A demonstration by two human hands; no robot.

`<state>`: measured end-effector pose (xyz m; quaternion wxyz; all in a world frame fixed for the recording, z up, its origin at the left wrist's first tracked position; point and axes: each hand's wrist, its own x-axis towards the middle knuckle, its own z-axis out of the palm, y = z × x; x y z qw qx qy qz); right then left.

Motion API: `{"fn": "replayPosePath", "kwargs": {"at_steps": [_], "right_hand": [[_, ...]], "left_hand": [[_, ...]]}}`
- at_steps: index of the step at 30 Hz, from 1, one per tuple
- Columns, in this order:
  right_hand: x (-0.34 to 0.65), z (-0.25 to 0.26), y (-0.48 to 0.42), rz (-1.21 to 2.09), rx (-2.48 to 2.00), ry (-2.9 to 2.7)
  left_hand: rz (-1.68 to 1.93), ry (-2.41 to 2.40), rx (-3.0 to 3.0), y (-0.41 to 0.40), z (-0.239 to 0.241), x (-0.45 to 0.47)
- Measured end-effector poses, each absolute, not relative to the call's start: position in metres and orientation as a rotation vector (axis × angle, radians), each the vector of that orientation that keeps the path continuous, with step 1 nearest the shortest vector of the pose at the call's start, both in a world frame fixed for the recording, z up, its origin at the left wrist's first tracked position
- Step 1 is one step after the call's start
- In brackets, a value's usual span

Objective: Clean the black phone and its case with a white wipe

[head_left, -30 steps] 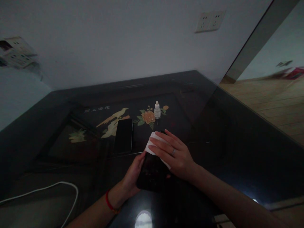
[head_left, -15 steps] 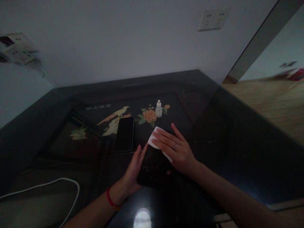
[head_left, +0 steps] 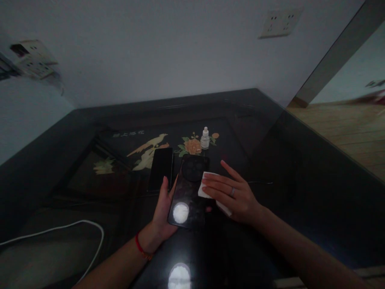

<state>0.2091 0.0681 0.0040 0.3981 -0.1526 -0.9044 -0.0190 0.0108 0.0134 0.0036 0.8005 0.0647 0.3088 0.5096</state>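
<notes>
A dark smartphone [head_left: 188,190] lies in my left hand [head_left: 163,214], its back with a large round camera module facing up. The thumb runs along the phone's left edge; the fingers beneath are mostly hidden. With my right hand [head_left: 237,196] I hold a folded white wipe [head_left: 207,186] against the phone's right side, fingers laid over it. A second dark phone [head_left: 161,168] rests flat on the table just beyond my left hand. Behind the held phone stands a small clear bottle with a white cap [head_left: 205,138].
The glossy black table [head_left: 294,168] carries a bird and flower picture. A white cable [head_left: 60,227] curves across its left side. Wall sockets [head_left: 280,23] sit above the table's back edge, with more at the left. Wooden floor shows at the right.
The wipe and my right hand have moved right and slightly down, off the phone's camera end. The phone's back has tilted, uncovering the camera module and showing a bright reflection.
</notes>
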Motion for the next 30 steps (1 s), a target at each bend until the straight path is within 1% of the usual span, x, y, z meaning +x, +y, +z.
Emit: {"fn": "replayPosePath", "kwargs": {"at_steps": [6, 11, 18, 25, 28, 30], "right_hand": [[0.224, 0.008, 0.083, -0.014, -0.697, -2.121], [0.213, 0.014, 0.074, 0.022, -0.57, -2.218], [0.221, 0.016, 0.077, -0.037, -0.605, -2.187], [0.213, 0.016, 0.066, -0.078, -0.447, -2.285], [0.215, 0.019, 0.065, -0.079, -0.347, -2.31], [0.22, 0.019, 0.068, -0.064, -0.407, -2.265]], "left_hand": [[0.917, 0.448, 0.226, 0.008, 0.0, 0.011], [0.77, 0.383, 0.296, 0.004, -0.005, 0.015], [0.9, 0.408, 0.241, 0.009, 0.001, 0.01], [1.009, 0.476, 0.175, 0.013, -0.003, 0.004], [1.008, 0.476, 0.168, 0.013, -0.005, 0.004], [0.977, 0.449, 0.195, 0.012, -0.004, 0.006]]}}
